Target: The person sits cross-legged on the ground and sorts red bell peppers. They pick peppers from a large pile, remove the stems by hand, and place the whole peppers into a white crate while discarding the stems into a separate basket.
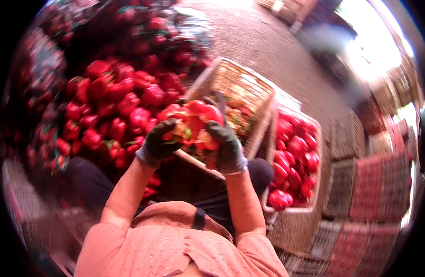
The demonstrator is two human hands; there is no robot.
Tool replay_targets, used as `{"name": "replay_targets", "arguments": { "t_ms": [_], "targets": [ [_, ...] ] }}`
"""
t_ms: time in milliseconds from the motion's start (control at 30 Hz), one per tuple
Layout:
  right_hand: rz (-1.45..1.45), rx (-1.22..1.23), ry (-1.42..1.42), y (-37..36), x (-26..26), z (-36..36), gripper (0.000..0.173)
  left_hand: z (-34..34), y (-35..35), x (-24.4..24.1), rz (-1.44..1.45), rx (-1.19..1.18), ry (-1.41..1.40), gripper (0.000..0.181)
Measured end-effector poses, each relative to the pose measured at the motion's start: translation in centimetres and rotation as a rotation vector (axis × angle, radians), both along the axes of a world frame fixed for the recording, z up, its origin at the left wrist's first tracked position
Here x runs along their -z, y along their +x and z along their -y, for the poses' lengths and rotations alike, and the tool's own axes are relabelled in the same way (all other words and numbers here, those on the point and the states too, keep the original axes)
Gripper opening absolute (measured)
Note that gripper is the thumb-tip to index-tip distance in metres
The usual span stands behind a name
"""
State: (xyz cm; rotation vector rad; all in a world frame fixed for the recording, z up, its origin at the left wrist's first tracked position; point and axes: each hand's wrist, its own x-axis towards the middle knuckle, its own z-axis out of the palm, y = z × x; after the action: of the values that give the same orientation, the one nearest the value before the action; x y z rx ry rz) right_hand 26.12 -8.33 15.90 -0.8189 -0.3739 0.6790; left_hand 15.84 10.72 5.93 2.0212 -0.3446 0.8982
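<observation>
Both of my hands wear dark green-palmed gloves with grey cuffs. Between them is a red bell pepper [195,121], broken open so that pale inner flesh and a bit of green show. My left hand [161,141] grips its left side, and my right hand [227,147] grips the right side. A dark, narrow blade [220,104], apparently a knife's, sticks up beside my right thumb; its handle is hidden. Right below and beyond my hands stands a tilted pale plastic crate [242,85], with pepper cores and scraps [237,117] inside.
A large heap of red bell peppers [122,95] lies to the left, with mesh sacks [43,69] behind it. Close on the right, another crate [317,145] holds whole red peppers [295,162]. Stacked crates [368,187] stand farther right, and blurred bare floor [240,38] runs beyond.
</observation>
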Motion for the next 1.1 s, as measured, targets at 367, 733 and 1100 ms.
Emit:
{"name": "replay_targets", "arguments": {
  "t_ms": [367,733,1100],
  "targets": [
    [0.333,0.17,-0.592,4.5,-3.6,17.4,0.067,14.6,11.7,-9.5,-0.475,0.536,-0.301,0.06],
    [0.782,0.572,-2.013,7.0,3.0,37.3,0.082,19.4,18.7,-7.1,-0.782,0.691,-1.026,0.051],
    [1.357,0.681,-1.14,2.2,-0.5,16.6,0.055,16.7,15.4,-3.7,-0.777,0.769,-1.42,0.045]
  ]
}}
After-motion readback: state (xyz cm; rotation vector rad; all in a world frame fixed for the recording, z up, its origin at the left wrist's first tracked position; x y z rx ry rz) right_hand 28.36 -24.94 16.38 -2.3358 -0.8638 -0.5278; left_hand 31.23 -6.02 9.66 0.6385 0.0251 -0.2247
